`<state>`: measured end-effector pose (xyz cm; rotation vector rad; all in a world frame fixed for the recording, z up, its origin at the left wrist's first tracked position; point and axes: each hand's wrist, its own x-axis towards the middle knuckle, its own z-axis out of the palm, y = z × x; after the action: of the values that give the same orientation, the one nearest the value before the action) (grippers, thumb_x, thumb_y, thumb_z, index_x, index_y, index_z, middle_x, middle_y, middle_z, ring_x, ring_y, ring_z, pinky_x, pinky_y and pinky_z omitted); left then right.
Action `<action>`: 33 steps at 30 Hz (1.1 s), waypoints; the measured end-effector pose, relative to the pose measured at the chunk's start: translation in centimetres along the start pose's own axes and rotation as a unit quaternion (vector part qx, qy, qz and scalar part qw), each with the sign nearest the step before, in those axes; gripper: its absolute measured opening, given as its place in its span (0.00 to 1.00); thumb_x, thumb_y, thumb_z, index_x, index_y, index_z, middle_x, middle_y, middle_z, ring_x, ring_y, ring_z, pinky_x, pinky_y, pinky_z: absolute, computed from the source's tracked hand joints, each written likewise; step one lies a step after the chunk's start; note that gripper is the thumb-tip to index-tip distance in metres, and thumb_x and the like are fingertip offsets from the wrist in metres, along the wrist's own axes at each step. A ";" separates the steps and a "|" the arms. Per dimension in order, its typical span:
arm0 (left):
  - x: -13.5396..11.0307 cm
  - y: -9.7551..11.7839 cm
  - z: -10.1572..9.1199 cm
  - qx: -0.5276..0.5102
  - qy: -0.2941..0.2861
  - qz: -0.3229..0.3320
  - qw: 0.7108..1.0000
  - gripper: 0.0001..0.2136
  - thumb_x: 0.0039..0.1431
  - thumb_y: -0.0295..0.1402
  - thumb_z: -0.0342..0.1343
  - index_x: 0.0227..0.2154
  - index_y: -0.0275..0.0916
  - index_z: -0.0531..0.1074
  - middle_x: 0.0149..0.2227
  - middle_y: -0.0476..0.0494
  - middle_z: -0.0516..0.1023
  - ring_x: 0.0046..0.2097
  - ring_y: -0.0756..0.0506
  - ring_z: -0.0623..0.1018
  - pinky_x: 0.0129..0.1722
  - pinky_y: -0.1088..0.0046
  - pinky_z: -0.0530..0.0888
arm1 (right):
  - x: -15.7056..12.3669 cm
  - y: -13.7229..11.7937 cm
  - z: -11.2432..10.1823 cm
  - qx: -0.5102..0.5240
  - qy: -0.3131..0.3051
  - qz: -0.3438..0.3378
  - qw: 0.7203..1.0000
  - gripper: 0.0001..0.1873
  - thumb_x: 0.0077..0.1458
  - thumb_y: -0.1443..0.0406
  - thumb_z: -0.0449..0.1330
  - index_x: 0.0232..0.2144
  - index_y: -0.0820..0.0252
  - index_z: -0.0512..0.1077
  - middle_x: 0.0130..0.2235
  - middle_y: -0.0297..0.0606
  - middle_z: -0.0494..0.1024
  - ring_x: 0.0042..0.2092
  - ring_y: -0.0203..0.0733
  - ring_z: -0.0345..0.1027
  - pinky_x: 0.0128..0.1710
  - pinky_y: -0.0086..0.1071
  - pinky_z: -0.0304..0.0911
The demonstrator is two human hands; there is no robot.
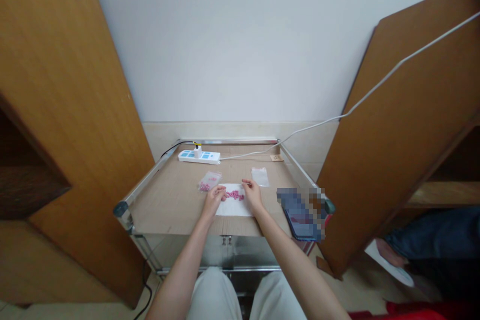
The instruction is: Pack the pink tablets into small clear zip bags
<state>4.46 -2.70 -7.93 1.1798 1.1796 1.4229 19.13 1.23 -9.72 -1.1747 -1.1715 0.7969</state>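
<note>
A white sheet (pixel 234 207) lies on the cardboard-covered cart top, with a loose pile of small pink bead-like pieces (pixel 235 194) on it. At the sheet's left edge is my left hand (pixel 215 199), its fingers closed together beside the pink pieces. My right hand (pixel 252 194) is over the right edge, thumb and fingertips pinched near the upper corner. What either pinch holds is too small to make out. Just beyond my left hand lies a clear bag (pixel 210 180) with more pink pieces inside. Behind my right hand is a flat clear bag (pixel 260 177).
A white power strip (pixel 199 157) with a plug sits at the back left; its white cable runs right. To the right lies a dark, partly pixelated phone-like object (pixel 302 220). Metal rails (pixel 307 180) edge the cart (pixel 161 210). Another person's foot (pixel 392 254) shows at lower right.
</note>
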 end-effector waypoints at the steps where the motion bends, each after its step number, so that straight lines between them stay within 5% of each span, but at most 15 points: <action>1: 0.0 0.0 0.0 -0.001 -0.001 0.001 1.000 0.10 0.41 0.34 0.54 0.27 0.33 0.68 0.20 0.49 0.70 0.22 0.52 0.69 0.26 0.77 0.63 | -0.2 -0.1 0.0 0.003 -0.001 0.002 1.000 0.11 0.40 0.68 0.50 0.29 0.62 0.69 0.28 0.37 0.73 0.27 0.36 0.65 0.26 0.27 0.60; 16: -0.5 0.0 -0.1 0.002 0.014 0.014 1.000 0.10 0.42 0.35 0.53 0.28 0.34 0.67 0.22 0.48 0.71 0.23 0.52 0.69 0.26 0.77 0.64 | -1.1 -0.1 0.1 -0.041 -0.033 -0.024 0.998 0.11 0.42 0.67 0.50 0.30 0.63 0.68 0.24 0.34 0.70 0.22 0.34 0.62 0.24 0.28 0.59; 21: -0.2 -0.4 -0.6 0.027 0.134 0.093 0.986 0.10 0.42 0.33 0.53 0.30 0.37 0.67 0.27 0.47 0.70 0.29 0.50 0.70 0.30 0.75 0.65 | -1.5 -0.4 0.1 -0.057 -0.023 -0.050 0.997 0.10 0.42 0.68 0.49 0.29 0.61 0.68 0.27 0.36 0.71 0.25 0.36 0.63 0.26 0.29 0.60; 28: 1.9 1.0 -2.3 0.211 0.158 0.176 0.948 0.10 0.42 0.25 0.50 0.31 0.39 0.67 0.33 0.44 0.70 0.36 0.47 0.69 0.38 0.72 0.63 | -2.1 -1.6 -0.1 -0.094 -0.024 -0.118 0.988 0.11 0.43 0.70 0.47 0.28 0.60 0.68 0.30 0.37 0.70 0.33 0.38 0.63 0.34 0.30 0.59; 33: 3.5 1.7 -3.5 0.354 0.084 0.156 0.918 0.09 0.37 0.23 0.52 0.26 0.39 0.69 0.31 0.43 0.72 0.37 0.43 0.69 0.39 0.70 0.61 | -2.2 -1.9 -0.1 -0.099 -0.024 -0.148 0.984 0.11 0.44 0.70 0.46 0.28 0.61 0.67 0.30 0.37 0.69 0.34 0.38 0.63 0.35 0.30 0.58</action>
<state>0.41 0.15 -6.08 1.8344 1.7752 1.3789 18.47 -1.29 -8.50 -1.1116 -1.4526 0.4930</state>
